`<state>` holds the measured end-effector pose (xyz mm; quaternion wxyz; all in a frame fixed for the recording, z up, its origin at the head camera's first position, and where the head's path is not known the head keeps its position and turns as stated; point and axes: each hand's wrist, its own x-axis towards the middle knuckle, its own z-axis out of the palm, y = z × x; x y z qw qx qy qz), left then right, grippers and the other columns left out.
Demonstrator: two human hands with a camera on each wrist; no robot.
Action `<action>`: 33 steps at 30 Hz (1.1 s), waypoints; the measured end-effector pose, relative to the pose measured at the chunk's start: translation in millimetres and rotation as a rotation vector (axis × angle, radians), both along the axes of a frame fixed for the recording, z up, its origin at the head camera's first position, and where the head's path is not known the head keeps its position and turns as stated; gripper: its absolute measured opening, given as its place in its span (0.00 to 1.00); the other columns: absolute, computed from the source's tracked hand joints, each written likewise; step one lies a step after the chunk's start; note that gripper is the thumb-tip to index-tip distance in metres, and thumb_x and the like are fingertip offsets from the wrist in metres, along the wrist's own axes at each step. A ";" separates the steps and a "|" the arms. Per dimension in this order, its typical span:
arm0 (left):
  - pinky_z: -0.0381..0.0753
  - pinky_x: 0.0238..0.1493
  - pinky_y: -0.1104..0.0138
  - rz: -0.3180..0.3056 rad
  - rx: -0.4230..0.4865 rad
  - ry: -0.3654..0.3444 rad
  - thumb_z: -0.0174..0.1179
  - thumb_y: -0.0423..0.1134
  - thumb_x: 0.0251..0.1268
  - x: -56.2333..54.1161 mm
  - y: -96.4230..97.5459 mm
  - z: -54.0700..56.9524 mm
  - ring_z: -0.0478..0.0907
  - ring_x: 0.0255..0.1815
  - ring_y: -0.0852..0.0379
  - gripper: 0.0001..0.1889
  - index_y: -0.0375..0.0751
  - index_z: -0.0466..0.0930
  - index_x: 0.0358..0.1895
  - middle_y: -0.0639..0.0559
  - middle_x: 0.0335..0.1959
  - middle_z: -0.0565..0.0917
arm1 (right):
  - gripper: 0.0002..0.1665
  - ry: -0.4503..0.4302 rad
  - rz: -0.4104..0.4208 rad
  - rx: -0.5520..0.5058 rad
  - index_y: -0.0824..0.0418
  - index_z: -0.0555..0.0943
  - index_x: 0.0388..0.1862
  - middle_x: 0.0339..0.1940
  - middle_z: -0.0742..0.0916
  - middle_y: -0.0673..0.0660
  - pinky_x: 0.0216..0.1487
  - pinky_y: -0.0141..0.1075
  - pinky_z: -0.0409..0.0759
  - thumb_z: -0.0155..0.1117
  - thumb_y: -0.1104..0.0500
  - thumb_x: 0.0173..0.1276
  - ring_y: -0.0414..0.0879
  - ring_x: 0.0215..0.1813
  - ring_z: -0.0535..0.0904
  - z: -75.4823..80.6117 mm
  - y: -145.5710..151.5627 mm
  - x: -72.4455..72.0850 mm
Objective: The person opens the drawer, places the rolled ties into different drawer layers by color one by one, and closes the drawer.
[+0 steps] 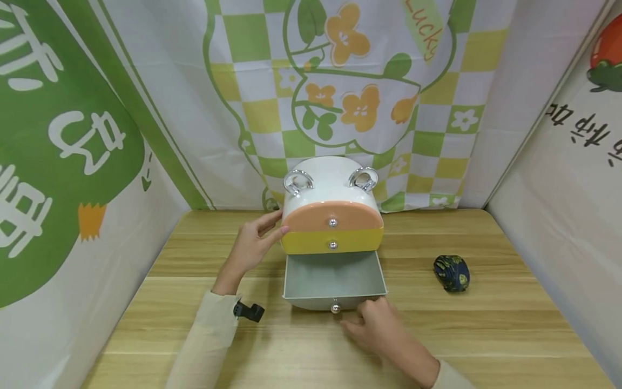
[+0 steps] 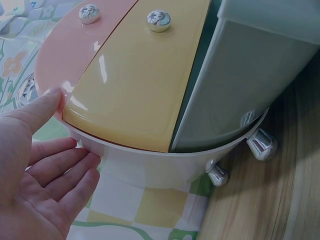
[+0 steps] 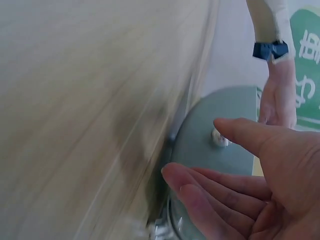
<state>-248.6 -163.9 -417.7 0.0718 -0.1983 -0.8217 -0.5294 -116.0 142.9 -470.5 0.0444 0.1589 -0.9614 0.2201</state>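
Observation:
A small rounded drawer box with a white shell (image 1: 330, 178) stands toward the back of the table. Its orange top front (image 1: 311, 216) and yellow middle drawer (image 1: 306, 242) are closed, while the grey-green bottom drawer (image 1: 303, 303) is pulled far out with a bare interior. My left hand (image 1: 250, 246) touches the box's left side, its thumb at the front edge and its fingers extended along the shell. By the bottom drawer's front, my right hand (image 1: 381, 327) holds nothing, with loosely bent fingers. In the right wrist view its thumb overlaps the drawer's round knob (image 3: 218, 138); contact is unclear.
A dark blue patterned bundle (image 1: 452, 273) lies on the wooden table (image 1: 486, 335) to the box's right. Two silver rings (image 1: 298, 182) stick up from the shell, and silver feet (image 2: 262, 145) support it. A printed cloth (image 1: 252, 48) hangs behind.

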 end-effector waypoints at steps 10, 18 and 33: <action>0.76 0.77 0.51 0.012 0.007 0.012 0.66 0.45 0.77 -0.9 -1.5 0.9 0.75 0.76 0.41 0.28 0.41 0.75 0.75 0.41 0.74 0.78 | 0.18 -0.071 -0.138 0.000 0.55 0.84 0.23 0.13 0.69 0.43 0.20 0.28 0.60 0.83 0.49 0.61 0.35 0.19 0.62 0.6 52.3 10.4; 0.76 0.78 0.50 0.000 0.009 -0.002 0.66 0.46 0.77 -0.3 -0.3 0.7 0.75 0.76 0.41 0.28 0.42 0.75 0.75 0.42 0.74 0.78 | 0.29 -0.078 -0.236 -0.003 0.70 0.88 0.51 0.43 0.93 0.68 0.43 0.53 0.93 0.79 0.46 0.66 0.57 0.41 0.92 9.3 98.7 9.0; 0.76 0.78 0.49 -0.005 -0.002 0.010 0.65 0.46 0.77 -1.5 -1.0 -0.5 0.75 0.76 0.40 0.28 0.42 0.75 0.75 0.41 0.74 0.79 | 0.42 0.078 -0.346 0.096 0.82 0.82 0.54 0.20 0.84 0.67 0.12 0.34 0.62 0.76 0.42 0.68 0.42 0.12 0.62 42.0 166.9 -28.5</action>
